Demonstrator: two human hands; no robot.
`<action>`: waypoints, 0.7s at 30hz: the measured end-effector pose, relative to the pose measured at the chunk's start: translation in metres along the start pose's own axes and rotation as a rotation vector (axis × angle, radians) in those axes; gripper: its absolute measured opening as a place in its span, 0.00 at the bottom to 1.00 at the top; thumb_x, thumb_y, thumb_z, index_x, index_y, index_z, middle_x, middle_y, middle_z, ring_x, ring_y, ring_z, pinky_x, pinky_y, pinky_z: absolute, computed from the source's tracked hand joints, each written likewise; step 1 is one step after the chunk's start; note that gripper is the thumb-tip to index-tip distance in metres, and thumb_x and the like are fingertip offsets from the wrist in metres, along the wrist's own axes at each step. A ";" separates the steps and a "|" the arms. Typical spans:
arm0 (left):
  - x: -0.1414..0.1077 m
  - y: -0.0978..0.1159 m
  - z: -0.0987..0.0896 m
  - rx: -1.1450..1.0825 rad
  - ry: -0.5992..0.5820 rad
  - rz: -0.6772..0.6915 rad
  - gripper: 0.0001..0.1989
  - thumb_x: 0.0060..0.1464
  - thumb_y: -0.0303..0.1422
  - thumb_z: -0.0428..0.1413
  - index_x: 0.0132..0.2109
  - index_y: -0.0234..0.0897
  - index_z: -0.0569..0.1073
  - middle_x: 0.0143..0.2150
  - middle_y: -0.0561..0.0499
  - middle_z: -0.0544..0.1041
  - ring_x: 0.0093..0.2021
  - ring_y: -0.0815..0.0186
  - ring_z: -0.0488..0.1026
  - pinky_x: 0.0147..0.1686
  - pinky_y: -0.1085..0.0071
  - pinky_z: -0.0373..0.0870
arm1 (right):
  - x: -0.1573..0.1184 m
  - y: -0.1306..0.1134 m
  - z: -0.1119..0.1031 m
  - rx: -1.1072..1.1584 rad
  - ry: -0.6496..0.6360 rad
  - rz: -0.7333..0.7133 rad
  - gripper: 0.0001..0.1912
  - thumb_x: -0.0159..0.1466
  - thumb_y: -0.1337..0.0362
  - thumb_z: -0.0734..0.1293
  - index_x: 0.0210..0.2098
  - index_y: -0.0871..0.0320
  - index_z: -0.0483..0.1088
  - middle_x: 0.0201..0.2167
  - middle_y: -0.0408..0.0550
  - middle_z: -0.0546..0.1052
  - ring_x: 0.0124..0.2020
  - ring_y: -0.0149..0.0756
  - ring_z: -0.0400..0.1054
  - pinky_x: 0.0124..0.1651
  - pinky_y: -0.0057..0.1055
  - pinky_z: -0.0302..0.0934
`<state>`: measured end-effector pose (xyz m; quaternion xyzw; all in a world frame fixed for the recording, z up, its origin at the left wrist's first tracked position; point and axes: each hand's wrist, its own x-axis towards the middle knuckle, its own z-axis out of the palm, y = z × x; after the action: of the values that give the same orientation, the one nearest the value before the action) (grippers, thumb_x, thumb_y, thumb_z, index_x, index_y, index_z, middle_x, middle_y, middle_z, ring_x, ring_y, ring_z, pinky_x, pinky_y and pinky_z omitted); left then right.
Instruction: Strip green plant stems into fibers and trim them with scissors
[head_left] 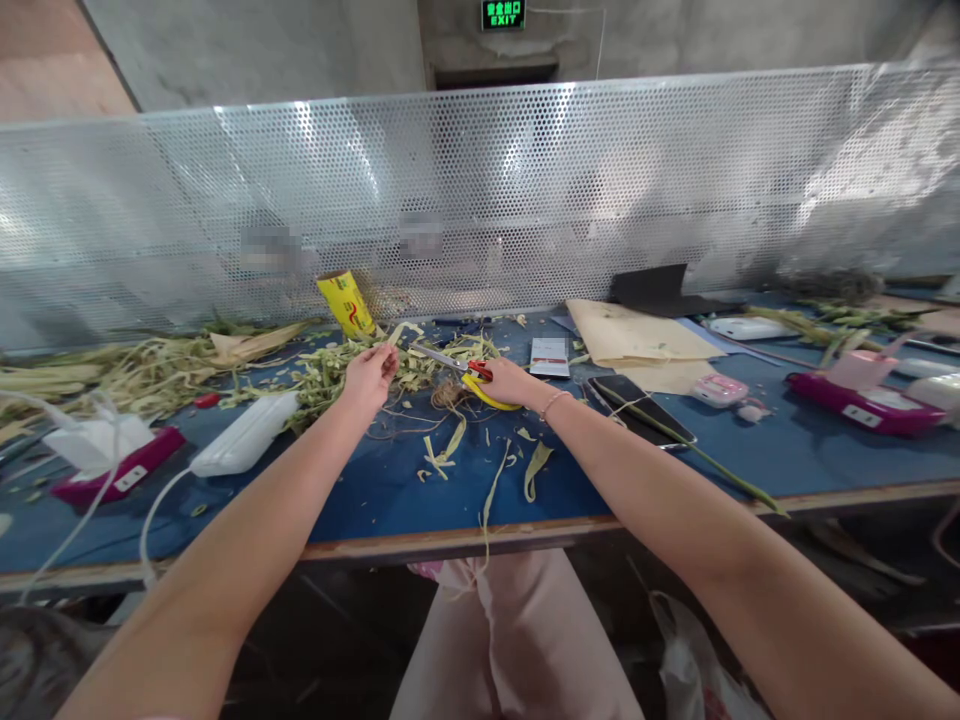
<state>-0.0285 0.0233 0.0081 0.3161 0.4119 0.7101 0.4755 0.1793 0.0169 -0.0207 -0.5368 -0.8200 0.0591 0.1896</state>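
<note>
My left hand point(371, 374) is closed in a pinch on a pale green plant strip point(406, 331), whose end curls up past the fingertips. My right hand point(510, 383) grips scissors point(444, 358) with red and yellow on the handles, their blades pointing left toward that strip. Under and around both hands lies a heap of shredded plant strips point(319, 378). A tangle of brown string point(448, 394) sits just below the scissors. Loose strip pieces point(537, 470) are scattered on the blue tabletop point(420, 500) nearer to me.
Behind the heap leans a yellow cardboard tube point(346, 303). At left are a white power bank point(246, 433) and a magenta box point(120, 467). To the right lie a phone point(637, 410), brown paper point(645, 335) and a pink earphone case point(718, 390). A perforated metal screen point(480, 190) bounds the back.
</note>
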 end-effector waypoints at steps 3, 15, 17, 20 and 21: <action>0.001 0.000 -0.001 0.011 -0.003 -0.018 0.09 0.45 0.21 0.55 0.20 0.33 0.69 0.18 0.54 0.71 0.18 0.78 0.64 0.20 0.82 0.64 | 0.000 0.001 0.001 -0.009 -0.003 -0.024 0.20 0.56 0.49 0.58 0.23 0.60 0.65 0.22 0.48 0.68 0.25 0.33 0.63 0.29 0.28 0.55; -0.002 0.000 0.003 -0.056 -0.052 -0.048 0.08 0.43 0.20 0.57 0.21 0.32 0.69 0.17 0.56 0.68 0.17 0.80 0.63 0.20 0.84 0.63 | -0.005 -0.004 0.002 0.107 -0.004 -0.023 0.25 0.54 0.42 0.58 0.29 0.61 0.64 0.30 0.51 0.67 0.33 0.35 0.64 0.39 0.32 0.60; -0.005 -0.001 0.004 -0.044 -0.061 -0.045 0.08 0.44 0.19 0.56 0.21 0.31 0.69 0.17 0.55 0.68 0.17 0.80 0.63 0.21 0.84 0.63 | -0.005 -0.005 0.003 0.096 0.004 -0.048 0.25 0.54 0.42 0.58 0.28 0.60 0.63 0.30 0.51 0.66 0.33 0.35 0.64 0.40 0.32 0.60; -0.008 -0.001 0.007 -0.033 -0.066 -0.051 0.08 0.44 0.19 0.55 0.22 0.31 0.69 0.18 0.55 0.69 0.18 0.79 0.64 0.22 0.83 0.65 | -0.004 -0.004 0.005 0.100 0.013 -0.045 0.25 0.55 0.43 0.57 0.30 0.61 0.63 0.31 0.51 0.66 0.36 0.37 0.64 0.42 0.34 0.60; -0.008 -0.002 0.007 -0.031 -0.070 -0.056 0.08 0.45 0.19 0.54 0.22 0.31 0.69 0.18 0.54 0.69 0.19 0.79 0.64 0.23 0.82 0.65 | -0.003 -0.003 0.005 0.107 0.011 -0.033 0.25 0.55 0.43 0.57 0.31 0.61 0.63 0.33 0.52 0.66 0.37 0.37 0.64 0.43 0.34 0.60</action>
<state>-0.0188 0.0180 0.0093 0.3218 0.3926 0.6914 0.5140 0.1759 0.0134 -0.0256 -0.5125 -0.8235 0.0968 0.2233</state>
